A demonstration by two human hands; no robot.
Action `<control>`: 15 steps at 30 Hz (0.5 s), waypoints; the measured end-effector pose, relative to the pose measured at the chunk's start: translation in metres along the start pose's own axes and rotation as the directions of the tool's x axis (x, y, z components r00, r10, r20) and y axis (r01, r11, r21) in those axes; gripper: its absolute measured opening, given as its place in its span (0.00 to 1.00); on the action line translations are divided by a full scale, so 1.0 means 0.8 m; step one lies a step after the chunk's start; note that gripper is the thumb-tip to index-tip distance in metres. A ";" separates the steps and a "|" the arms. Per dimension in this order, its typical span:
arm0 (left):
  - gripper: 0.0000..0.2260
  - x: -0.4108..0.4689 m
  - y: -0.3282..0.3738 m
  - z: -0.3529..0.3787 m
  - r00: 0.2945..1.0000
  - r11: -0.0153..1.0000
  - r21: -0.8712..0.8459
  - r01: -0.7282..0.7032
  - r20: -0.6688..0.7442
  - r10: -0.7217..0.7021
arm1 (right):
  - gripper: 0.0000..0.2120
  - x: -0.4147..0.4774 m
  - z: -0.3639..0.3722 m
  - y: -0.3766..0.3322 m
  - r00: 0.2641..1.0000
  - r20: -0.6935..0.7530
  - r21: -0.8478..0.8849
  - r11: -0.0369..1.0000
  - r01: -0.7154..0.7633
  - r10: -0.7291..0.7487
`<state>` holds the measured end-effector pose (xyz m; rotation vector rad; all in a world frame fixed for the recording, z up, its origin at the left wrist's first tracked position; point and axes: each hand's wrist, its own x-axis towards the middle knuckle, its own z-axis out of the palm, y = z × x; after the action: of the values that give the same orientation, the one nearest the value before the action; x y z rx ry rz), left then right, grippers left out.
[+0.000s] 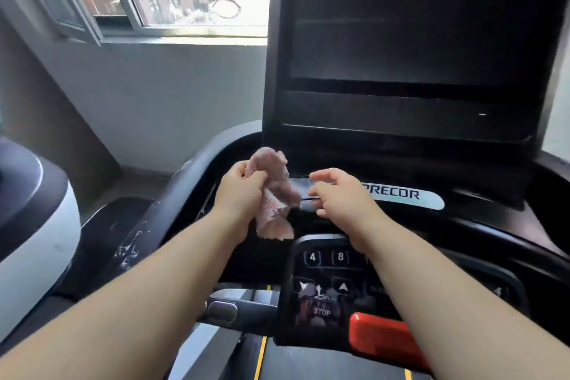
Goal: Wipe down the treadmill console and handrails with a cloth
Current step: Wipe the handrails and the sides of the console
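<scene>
Cloth (273, 194) bunched in grip of left hand (239, 194); right hand (336, 194) beside it, relaxed, seemingly empty.

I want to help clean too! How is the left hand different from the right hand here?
The left hand grips the crumpled pink fluffy cloth; the right hand holds nothing. The left hand's fingers curl tight round the cloth; the right hand's fingers are loosely curled, close beside it. Both are bare and held above the black treadmill console.
</scene>
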<state>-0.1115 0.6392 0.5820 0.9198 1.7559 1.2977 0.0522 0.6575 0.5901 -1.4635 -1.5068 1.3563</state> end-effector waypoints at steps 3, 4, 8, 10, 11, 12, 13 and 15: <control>0.05 0.020 -0.014 -0.054 0.998 0.959 0.278 -0.058 0.010 0.058 | 0.12 0.018 0.049 -0.012 0.995 0.082 -0.163 0.984 0.067 -0.054; 0.05 0.021 -0.020 -0.068 0.996 0.932 0.351 -0.086 0.056 0.071 | 0.12 0.022 0.061 -0.015 0.993 0.095 -0.201 0.976 0.086 -0.068; 0.04 -0.010 -0.058 -0.096 0.980 0.807 0.571 -0.148 0.196 0.041 | 0.14 0.026 0.101 -0.014 0.989 0.109 -0.355 0.925 0.134 -0.102; 0.04 -0.044 -0.085 -0.086 0.949 0.762 0.622 -0.180 0.314 -0.033 | 0.14 0.020 0.112 -0.006 0.986 0.115 -0.425 0.891 0.156 -0.118; 0.05 -0.065 -0.100 -0.077 0.927 0.723 0.655 -0.220 0.372 -0.055 | 0.14 0.016 0.115 -0.001 0.984 0.119 -0.462 0.870 0.173 -0.132; 0.09 -0.086 -0.115 -0.066 0.911 0.652 0.700 -0.291 0.411 -0.035 | 0.14 0.011 0.117 0.004 0.981 0.125 -0.505 0.842 0.190 -0.146; 0.12 -0.104 -0.132 -0.058 0.902 0.563 0.736 -0.376 0.429 0.043 | 0.14 0.006 0.117 0.008 0.978 0.131 -0.549 0.809 0.209 -0.163; 0.11 -0.126 -0.160 -0.053 0.840 0.481 0.689 -0.542 0.455 0.295 | 0.14 -0.004 0.115 0.013 0.966 0.155 -0.624 0.738 0.259 -0.208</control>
<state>-0.1173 0.5036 0.4822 2.0719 1.9427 0.4878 -0.0300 0.6306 0.5558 -1.5348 -2.2692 0.7659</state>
